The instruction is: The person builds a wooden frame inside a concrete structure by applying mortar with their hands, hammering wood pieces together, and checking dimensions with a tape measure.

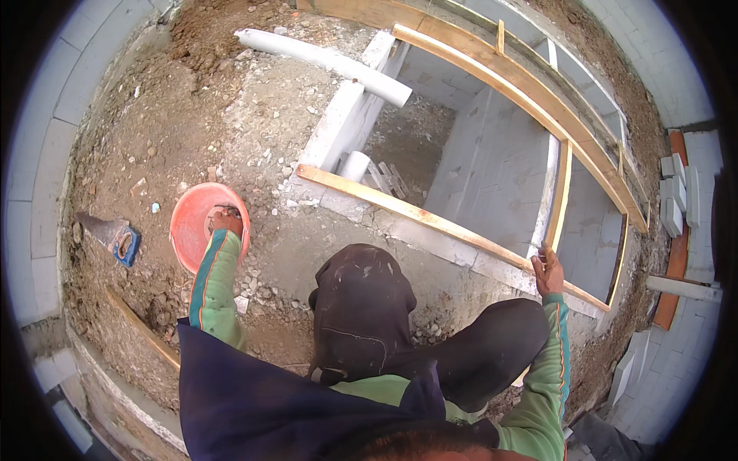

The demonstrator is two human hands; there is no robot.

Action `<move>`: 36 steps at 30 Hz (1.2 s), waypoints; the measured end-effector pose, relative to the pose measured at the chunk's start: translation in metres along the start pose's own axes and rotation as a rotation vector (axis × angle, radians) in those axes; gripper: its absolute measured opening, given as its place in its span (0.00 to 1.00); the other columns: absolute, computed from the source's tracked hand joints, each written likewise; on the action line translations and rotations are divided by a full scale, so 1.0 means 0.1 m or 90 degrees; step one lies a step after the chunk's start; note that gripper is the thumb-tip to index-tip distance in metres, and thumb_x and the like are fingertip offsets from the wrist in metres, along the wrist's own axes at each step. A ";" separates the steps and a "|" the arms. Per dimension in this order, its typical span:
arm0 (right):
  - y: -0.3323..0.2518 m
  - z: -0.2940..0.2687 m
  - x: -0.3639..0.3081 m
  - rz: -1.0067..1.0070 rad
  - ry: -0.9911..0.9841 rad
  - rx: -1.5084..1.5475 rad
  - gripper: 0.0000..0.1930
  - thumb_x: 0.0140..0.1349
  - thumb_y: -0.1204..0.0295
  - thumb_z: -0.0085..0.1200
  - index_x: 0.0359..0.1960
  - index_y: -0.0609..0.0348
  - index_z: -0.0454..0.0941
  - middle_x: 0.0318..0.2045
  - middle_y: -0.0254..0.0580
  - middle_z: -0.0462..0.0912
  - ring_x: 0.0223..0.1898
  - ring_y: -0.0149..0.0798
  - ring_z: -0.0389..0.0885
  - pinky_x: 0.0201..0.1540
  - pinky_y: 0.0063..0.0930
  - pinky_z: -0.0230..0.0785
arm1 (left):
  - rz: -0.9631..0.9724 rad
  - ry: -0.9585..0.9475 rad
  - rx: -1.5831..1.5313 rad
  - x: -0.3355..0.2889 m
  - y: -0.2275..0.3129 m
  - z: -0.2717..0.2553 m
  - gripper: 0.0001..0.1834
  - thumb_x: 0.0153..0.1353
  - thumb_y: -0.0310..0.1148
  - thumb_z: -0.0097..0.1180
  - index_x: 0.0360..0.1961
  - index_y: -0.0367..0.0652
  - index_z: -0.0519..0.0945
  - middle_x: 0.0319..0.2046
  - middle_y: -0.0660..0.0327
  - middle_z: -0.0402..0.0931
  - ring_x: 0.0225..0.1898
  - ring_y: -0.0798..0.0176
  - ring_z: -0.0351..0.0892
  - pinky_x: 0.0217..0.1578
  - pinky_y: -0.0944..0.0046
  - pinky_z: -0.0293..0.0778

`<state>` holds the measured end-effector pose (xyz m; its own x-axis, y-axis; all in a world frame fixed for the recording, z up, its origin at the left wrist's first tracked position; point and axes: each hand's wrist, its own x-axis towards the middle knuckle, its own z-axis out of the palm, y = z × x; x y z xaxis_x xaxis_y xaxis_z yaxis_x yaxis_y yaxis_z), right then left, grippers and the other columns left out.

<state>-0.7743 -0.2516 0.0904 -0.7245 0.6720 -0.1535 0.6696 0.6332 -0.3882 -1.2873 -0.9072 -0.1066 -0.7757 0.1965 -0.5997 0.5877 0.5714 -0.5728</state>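
Note:
My left hand (227, 222) reaches down into an orange-red bucket (182, 230) on the dirt. Its fingers look curled, with something small and dark by them that I cannot make out. Over at the right, my right hand (549, 272) is closed in a pinch at a wooden strip (430, 220). A thin piece shows at its fingertips, too small to name. The strip lies along the near top edge of a block-walled pit, close to where a wooden crosspiece (561, 192) meets it.
A handsaw (117, 236) with a blue handle lies left of the bucket. A white pipe (330, 63) rests across the pit's far left corner. Long boards (500, 73) edge its far side. Pale blocks (673, 196) are stacked at the right. Rubble covers the ground.

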 end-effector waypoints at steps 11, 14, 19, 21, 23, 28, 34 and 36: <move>-2.07 -0.53 0.20 -0.464 0.012 -0.108 0.18 0.63 0.63 0.58 0.53 0.54 0.76 0.37 0.45 0.83 0.37 0.50 0.83 0.39 0.44 0.75 | -0.047 0.267 -1.244 -0.51 -0.50 0.34 0.30 0.55 0.31 0.66 0.58 0.37 0.69 0.45 0.52 0.80 0.42 0.54 0.83 0.38 0.60 0.80; -2.34 -0.31 0.10 -0.472 -0.113 -0.098 0.18 0.64 0.59 0.57 0.50 0.54 0.77 0.36 0.43 0.83 0.37 0.51 0.82 0.39 0.47 0.74 | -0.041 0.310 -1.509 -1.00 -0.06 -0.04 0.29 0.56 0.25 0.63 0.58 0.34 0.67 0.45 0.54 0.79 0.42 0.57 0.83 0.38 0.63 0.82; -2.66 0.43 -0.01 -0.434 -0.293 0.257 0.29 0.70 0.47 0.46 0.61 0.57 0.66 0.40 0.51 0.80 0.44 0.49 0.80 0.44 0.43 0.74 | 0.427 0.360 -1.631 -2.49 0.69 -1.88 0.34 0.52 0.24 0.66 0.60 0.34 0.65 0.51 0.51 0.76 0.52 0.57 0.80 0.52 0.60 0.79; -2.72 0.64 -0.13 -0.342 -0.428 0.598 0.31 0.72 0.46 0.42 0.65 0.56 0.61 0.45 0.49 0.78 0.49 0.43 0.77 0.45 0.41 0.75 | 0.558 0.347 -1.522 -2.83 1.01 -2.54 0.36 0.50 0.23 0.67 0.61 0.34 0.65 0.56 0.49 0.73 0.57 0.55 0.76 0.56 0.57 0.76; -2.75 0.68 -0.17 -0.247 -0.522 0.798 0.30 0.73 0.46 0.40 0.65 0.55 0.59 0.47 0.47 0.77 0.51 0.40 0.76 0.44 0.39 0.76 | 0.619 0.333 -1.430 -2.95 1.26 -3.06 0.38 0.49 0.23 0.68 0.61 0.33 0.65 0.58 0.47 0.72 0.59 0.53 0.75 0.58 0.56 0.74; -2.48 0.29 0.05 -0.098 -0.393 1.066 0.23 0.72 0.51 0.46 0.57 0.55 0.63 0.43 0.44 0.76 0.42 0.34 0.80 0.37 0.26 0.79 | 0.576 0.529 -0.857 -3.02 1.63 -3.83 0.51 0.47 0.22 0.68 0.70 0.29 0.51 0.65 0.43 0.63 0.65 0.49 0.68 0.66 0.54 0.62; -2.11 0.40 0.42 -0.047 -0.123 0.841 0.20 0.61 0.60 0.58 0.47 0.63 0.72 0.40 0.48 0.78 0.38 0.40 0.79 0.43 0.36 0.74 | 0.609 0.773 -0.593 -3.32 2.14 -4.25 0.57 0.43 0.32 0.73 0.72 0.33 0.52 0.68 0.41 0.57 0.71 0.41 0.55 0.68 0.41 0.52; -1.96 0.68 0.49 -0.308 -0.086 0.683 0.18 0.62 0.61 0.56 0.45 0.63 0.73 0.44 0.50 0.79 0.46 0.43 0.79 0.50 0.38 0.72 | 0.628 0.711 -0.293 -3.31 2.42 -4.41 0.63 0.35 0.41 0.79 0.71 0.34 0.54 0.68 0.44 0.58 0.69 0.42 0.59 0.67 0.40 0.54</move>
<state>-0.9519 -0.3687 0.0975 -0.9194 0.3637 0.1495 -0.1126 0.1208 -0.9863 -0.9897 -0.4825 0.1996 -0.0335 0.9788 0.2019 0.9924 0.0086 0.1229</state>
